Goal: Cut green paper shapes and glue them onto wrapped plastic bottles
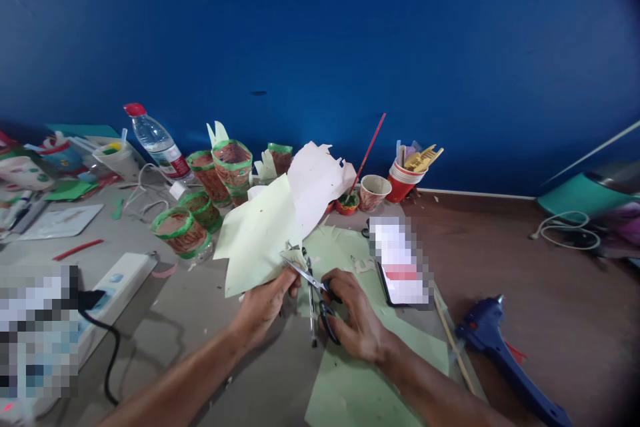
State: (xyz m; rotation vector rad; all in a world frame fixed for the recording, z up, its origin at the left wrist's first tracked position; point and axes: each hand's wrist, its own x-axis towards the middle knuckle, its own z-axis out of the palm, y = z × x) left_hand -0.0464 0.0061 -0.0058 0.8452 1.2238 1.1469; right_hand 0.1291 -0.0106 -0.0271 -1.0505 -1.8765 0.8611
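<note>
In the head view, the left hand (pixel 267 303) pinches the lower edge of the pale green sheet (pixel 263 233), raised over the grey tabletop (pixel 255 387). The right hand (pixel 355 320) grips the scissors (pixel 320 285) by their handles, blades at the sheet's lower-right corner. Green-rimmed cups (pixel 181 233) crowd its left edge; a phone (pixel 400 263) lies near the right hand; tabletop shows between the forearms.

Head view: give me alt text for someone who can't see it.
The right hand holds black-handled scissors, blades at the edge of pale green paper gripped in the left hand. Beyond, to the left, are green-rimmed containers and a red-capped bottle; a phone and blue glue gun lie to the right.
</note>
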